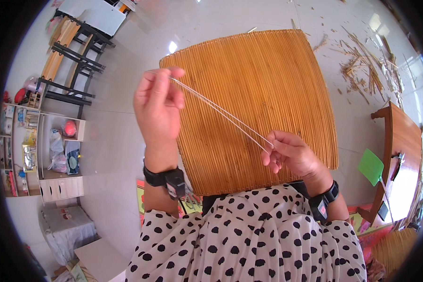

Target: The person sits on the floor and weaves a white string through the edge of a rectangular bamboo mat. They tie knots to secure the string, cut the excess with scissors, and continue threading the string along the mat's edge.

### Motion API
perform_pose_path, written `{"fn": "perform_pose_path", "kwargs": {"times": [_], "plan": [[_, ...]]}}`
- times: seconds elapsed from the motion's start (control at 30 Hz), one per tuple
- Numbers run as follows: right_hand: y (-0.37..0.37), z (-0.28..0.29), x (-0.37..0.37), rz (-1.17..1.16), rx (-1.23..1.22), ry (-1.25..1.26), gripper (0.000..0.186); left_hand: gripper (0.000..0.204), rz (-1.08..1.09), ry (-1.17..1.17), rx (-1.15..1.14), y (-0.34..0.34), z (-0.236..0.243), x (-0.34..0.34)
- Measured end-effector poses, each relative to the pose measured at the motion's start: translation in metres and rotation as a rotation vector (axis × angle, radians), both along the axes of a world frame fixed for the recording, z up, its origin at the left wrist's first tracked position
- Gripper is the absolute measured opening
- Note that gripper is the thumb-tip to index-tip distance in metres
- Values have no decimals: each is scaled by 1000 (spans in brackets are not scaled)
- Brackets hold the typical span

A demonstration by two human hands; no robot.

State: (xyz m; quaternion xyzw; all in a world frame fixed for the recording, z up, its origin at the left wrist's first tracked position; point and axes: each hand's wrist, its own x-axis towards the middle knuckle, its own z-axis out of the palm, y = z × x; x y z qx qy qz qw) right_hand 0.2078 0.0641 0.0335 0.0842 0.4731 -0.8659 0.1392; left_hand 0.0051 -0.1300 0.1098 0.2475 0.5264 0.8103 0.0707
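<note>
A doubled white string (221, 110) runs taut on a slant between my two hands. My left hand (159, 101), raised over the far left edge of a brown reed mat (254, 89), pinches the string's upper end. Lower and to the right, my right hand (289, 152) grips the other end between thumb and fingers, above the near part of the mat. Narrow strips laid side by side make up the mat, which reaches to my lap. Both wrists carry black bands with small devices.
Loose reed pieces (364, 70) lie scattered on the floor at the far right. A wooden table (399, 141) stands at right with a green fly swatter (371, 167) beside it. At left are black-legged wooden benches (61, 51) and a shelf unit (61, 160). Scissors (190, 195) lie near my left wrist.
</note>
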Motion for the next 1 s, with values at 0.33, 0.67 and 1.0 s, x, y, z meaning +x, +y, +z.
{"fn": "perform_pose_path", "kwargs": {"times": [0.33, 0.67, 1.0], "plan": [[39, 16, 51, 175, 113, -66, 24, 12, -91, -174, 32, -22, -22, -31], [92, 1, 150, 11, 422, -317, 22, 12, -209, -356, 93, -24, -52, -44], [89, -21, 181, -459, 562, -410, 16, 10, -213, -377, 50, -9, -55, -43]]}}
